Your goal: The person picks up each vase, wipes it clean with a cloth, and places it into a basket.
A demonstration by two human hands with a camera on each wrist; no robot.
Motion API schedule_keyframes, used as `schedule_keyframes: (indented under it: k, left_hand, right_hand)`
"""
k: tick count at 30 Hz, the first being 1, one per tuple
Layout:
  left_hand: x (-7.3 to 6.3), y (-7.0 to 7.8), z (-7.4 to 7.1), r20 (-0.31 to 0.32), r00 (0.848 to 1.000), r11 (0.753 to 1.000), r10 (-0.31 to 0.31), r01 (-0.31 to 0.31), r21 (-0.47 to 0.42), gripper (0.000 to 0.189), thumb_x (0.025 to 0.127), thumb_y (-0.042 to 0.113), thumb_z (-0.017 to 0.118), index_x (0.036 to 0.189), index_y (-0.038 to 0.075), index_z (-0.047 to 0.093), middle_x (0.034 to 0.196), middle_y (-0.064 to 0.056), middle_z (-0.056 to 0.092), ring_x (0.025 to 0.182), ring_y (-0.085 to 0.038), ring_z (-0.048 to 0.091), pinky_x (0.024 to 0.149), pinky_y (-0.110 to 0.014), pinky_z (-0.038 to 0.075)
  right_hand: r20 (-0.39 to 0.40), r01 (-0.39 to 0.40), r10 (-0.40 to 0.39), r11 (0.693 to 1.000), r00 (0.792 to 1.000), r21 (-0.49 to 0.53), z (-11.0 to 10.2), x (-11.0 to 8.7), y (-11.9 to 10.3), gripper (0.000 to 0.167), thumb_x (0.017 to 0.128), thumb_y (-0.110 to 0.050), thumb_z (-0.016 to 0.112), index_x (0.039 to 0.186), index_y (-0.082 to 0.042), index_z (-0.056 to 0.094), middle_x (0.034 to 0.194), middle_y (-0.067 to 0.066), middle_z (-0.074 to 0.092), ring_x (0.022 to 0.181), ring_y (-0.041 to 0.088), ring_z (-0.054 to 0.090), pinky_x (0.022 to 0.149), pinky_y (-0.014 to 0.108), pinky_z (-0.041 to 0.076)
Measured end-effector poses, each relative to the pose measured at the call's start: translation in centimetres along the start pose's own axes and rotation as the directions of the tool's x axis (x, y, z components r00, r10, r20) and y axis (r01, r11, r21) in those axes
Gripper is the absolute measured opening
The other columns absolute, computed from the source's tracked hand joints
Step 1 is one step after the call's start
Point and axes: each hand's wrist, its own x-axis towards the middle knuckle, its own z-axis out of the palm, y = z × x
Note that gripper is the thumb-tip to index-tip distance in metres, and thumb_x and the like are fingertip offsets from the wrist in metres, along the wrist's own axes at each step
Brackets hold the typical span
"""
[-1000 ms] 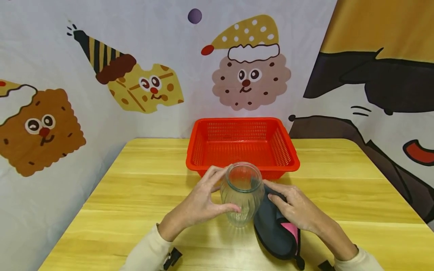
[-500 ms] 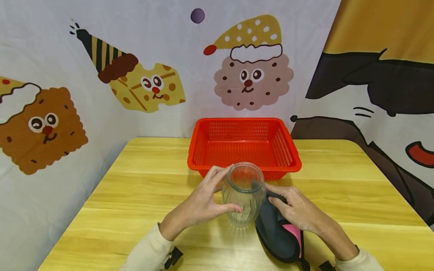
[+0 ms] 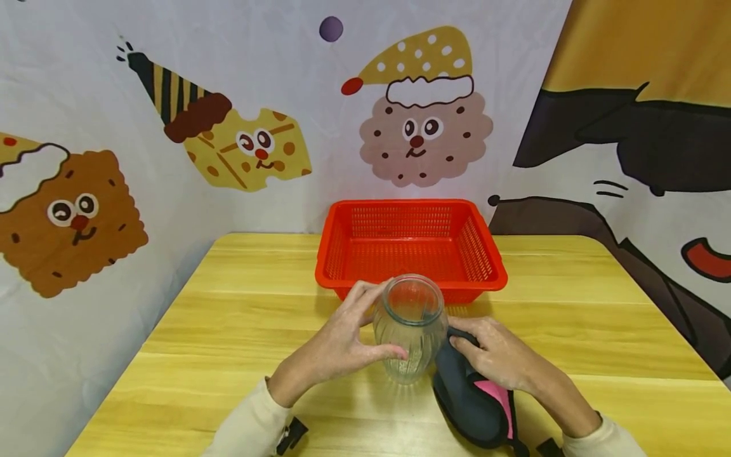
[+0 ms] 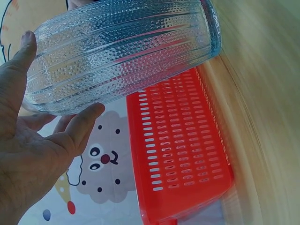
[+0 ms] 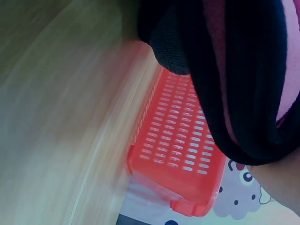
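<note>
A clear ribbed glass jar (image 3: pixel 410 343) stands upright on the table, its open mouth facing up. My left hand (image 3: pixel 337 343) grips the jar's left side, thumb in front and fingers behind; the left wrist view shows its dimpled wall. To the right, my right hand (image 3: pixel 502 355) pinches the upper end of a dark grey soft fabric item (image 3: pixel 471 406) with black edging and pink lining. The item hangs down toward the table's near side, bent in the middle. Some right fingertips are hidden behind the jar and fabric; whether they touch the glass I cannot tell.
Behind the jar sits a red plastic basket (image 3: pixel 411 279) with perforated walls and nothing seen inside. The yellow wooden table (image 3: pixel 257 317) reaches back to a cartoon-printed cloth (image 3: pixel 274 57). A black wrist strap part (image 3: pixel 291 437) shows at the left sleeve.
The dark fabric item's lower end has shifted a little to the right and nearer, and its bend looks sharper. The right hand has moved slightly lower; jar and left hand hardly differ.
</note>
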Motion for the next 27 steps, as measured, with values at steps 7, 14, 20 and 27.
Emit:
schedule_keyframes:
  k: [7, 14, 20, 27]
  left_hand:
    - [0.12, 0.03, 0.01, -0.004, 1.0, 1.0, -0.002, 0.002, -0.008, 0.099, 0.078, 0.023, 0.091, 0.159, 0.02, 0.035, 0.126, -0.008, 0.045, 0.129, -0.021, 0.047, 0.099, -0.035, 0.05]
    - [0.22, 0.09, -0.03, 0.0, 1.0, 1.0, -0.004, 0.004, -0.005, 0.098, 0.079, 0.024, 0.091, 0.159, 0.02, 0.034, 0.127, -0.007, 0.045, 0.129, -0.021, 0.047, 0.099, -0.036, 0.05]
    - [-0.01, 0.07, 0.13, 0.002, 1.0, 0.999, -0.025, 0.025, 0.022, 0.098, 0.079, 0.028, 0.09, 0.159, 0.021, 0.033, 0.127, -0.003, 0.045, 0.126, -0.016, 0.048, 0.1, -0.034, 0.049]
    - [-0.36, -0.03, 0.32, 0.0, 1.0, 1.0, -0.021, 0.021, 0.023, 0.099, 0.08, 0.029, 0.089, 0.16, 0.026, 0.03, 0.129, -0.005, 0.044, 0.126, -0.016, 0.048, 0.1, -0.036, 0.049]
  right_hand:
    - [0.009, 0.019, -0.018, 0.999, 1.0, -0.038, 0.05, 0.14, 0.19, 0.043, 0.102, -0.012, 0.058, 0.144, -0.023, 0.06, 0.133, -0.014, 0.061, 0.115, 0.006, 0.06, 0.099, 0.041, 0.051]
    - [0.029, 0.019, -0.019, 0.999, 0.999, -0.026, 0.1, 0.3, 0.37, 0.042, 0.103, -0.012, 0.057, 0.143, -0.024, 0.061, 0.131, -0.014, 0.062, 0.105, 0.006, 0.06, 0.096, 0.036, 0.052]
    - [0.058, 0.017, -0.018, 1.0, 0.998, 0.003, 0.4, 0.33, 0.47, 0.038, 0.103, -0.011, 0.056, 0.135, -0.031, 0.065, 0.1, -0.021, 0.065, 0.081, 0.001, 0.056, 0.081, 0.028, 0.051]
    - [0.081, 0.003, -0.008, 0.999, 0.997, 0.053, 0.84, 0.26, 0.66, 0.036, 0.102, -0.009, 0.056, 0.123, -0.036, 0.067, 0.06, -0.02, 0.036, 0.047, -0.003, 0.032, 0.049, 0.019, 0.034]
